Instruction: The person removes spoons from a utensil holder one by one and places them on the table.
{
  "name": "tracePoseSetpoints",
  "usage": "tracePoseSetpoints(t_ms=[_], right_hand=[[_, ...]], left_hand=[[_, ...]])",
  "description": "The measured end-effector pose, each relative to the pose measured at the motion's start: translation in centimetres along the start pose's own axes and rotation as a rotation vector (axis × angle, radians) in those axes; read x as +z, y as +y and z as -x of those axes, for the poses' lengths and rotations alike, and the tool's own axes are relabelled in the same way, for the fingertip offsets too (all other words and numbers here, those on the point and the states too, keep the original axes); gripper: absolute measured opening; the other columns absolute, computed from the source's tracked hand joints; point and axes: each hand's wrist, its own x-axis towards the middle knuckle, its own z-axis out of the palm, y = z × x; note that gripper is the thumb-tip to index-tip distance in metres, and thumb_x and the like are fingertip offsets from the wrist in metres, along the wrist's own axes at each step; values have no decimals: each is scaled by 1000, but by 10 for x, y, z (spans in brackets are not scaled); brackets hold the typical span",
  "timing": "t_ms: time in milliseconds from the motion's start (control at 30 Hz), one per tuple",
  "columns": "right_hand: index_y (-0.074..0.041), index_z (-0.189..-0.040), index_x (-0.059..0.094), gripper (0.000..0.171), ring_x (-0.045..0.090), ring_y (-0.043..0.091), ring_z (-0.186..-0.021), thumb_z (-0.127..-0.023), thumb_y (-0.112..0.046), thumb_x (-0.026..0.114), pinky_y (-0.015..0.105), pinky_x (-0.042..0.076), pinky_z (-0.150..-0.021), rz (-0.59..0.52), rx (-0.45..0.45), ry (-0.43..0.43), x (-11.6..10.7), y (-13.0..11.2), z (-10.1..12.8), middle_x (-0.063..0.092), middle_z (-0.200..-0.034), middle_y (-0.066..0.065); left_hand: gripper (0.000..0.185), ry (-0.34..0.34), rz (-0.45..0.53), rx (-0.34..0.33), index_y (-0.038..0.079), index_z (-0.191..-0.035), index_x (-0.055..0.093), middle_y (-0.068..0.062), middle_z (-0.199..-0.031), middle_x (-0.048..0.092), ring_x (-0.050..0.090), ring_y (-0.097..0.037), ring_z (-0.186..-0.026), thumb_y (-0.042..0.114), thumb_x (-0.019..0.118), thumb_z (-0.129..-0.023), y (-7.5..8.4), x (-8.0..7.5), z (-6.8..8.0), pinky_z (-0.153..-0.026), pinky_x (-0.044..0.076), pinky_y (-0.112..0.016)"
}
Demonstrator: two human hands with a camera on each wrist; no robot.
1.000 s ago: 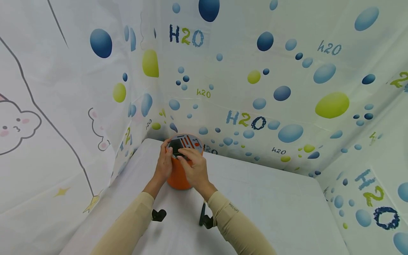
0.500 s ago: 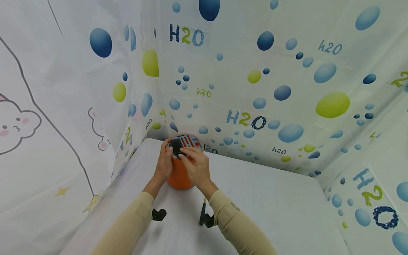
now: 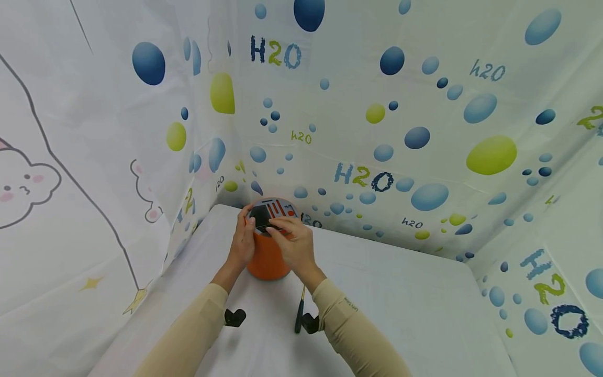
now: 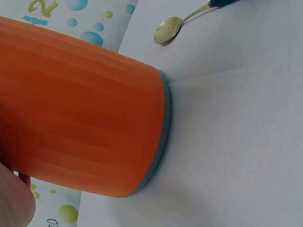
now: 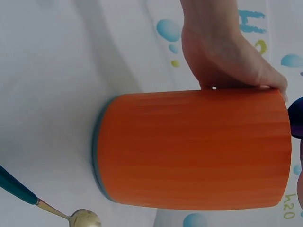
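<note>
An orange ribbed container [image 3: 266,262] with a grey-blue base stands upright on the white table. Its patterned grey top carries orange bars and a black square patch [image 3: 260,214]. My left hand [image 3: 242,241] grips the container at its left side, with the thumb near the upper edge. Over the front of the top, my right hand [image 3: 297,246] has its thumb and fingers brought together beside the black patch. A dark, shiny rounded piece [image 5: 296,118] shows by the rim and right fingers in the right wrist view; I cannot tell exactly what they pinch.
A spoon [image 3: 299,311] with a gold bowl and dark teal handle lies on the table, partly under the right forearm. White sheets [image 3: 358,131] printed with blue and green drops stand behind and at both sides. Black mounts [image 3: 235,317] sit on the wrists.
My right hand has slid slightly to the right along the front of the top, uncovering more of the black patch. The left hand and the container have stayed in place.
</note>
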Motion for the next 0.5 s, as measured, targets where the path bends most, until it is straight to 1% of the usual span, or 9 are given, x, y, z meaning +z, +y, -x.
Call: tracePoseSetpoints(t_ms=[100, 200, 400, 433, 500], right_hand=[[-2, -114, 79, 25, 69, 22, -110, -93, -15, 78, 30, 60, -87, -7, 10, -6, -2, 1, 0, 76, -117, 7], [-1, -114, 79, 25, 70, 23, -109, -92, -12, 78, 31, 60, -86, -12, -8, -4, -4, 3, 0, 76, -116, 8], [1, -112, 79, 22, 72, 24, -105, -90, -4, 79, 31, 59, -91, -21, -97, 11, -6, 7, -1, 79, -110, 10], [1, -111, 79, 22, 72, 24, -104, -90, -4, 78, 30, 59, -90, -18, -108, 12, -6, 8, -1, 79, -109, 10], [1, -111, 80, 21, 73, 24, -103, -90, -3, 78, 29, 60, -88, -3, -136, 14, -7, 9, -1, 80, -108, 10]], left_hand=[[49, -1, 8, 9, 19, -163, 22, -17, -163, 34, 34, -36, -149, 29, 24, -115, 1, 0, 0, -125, 22, -59], [50, -8, 25, 17, 13, -163, 21, -21, -163, 32, 32, -39, -150, 24, 24, -115, 6, 0, 1, -126, 20, -60], [50, -27, 23, 21, 1, -160, 23, -25, -162, 33, 33, -40, -149, 17, 27, -113, 38, -5, 8, -125, 21, -60], [50, -28, 18, 23, 0, -160, 23, -25, -161, 33, 33, -40, -149, 17, 27, -113, 42, -5, 9, -124, 22, -61], [50, -26, 19, 24, -1, -160, 23, -26, -161, 34, 33, -41, -149, 17, 27, -113, 43, -5, 10, -124, 22, -62]])
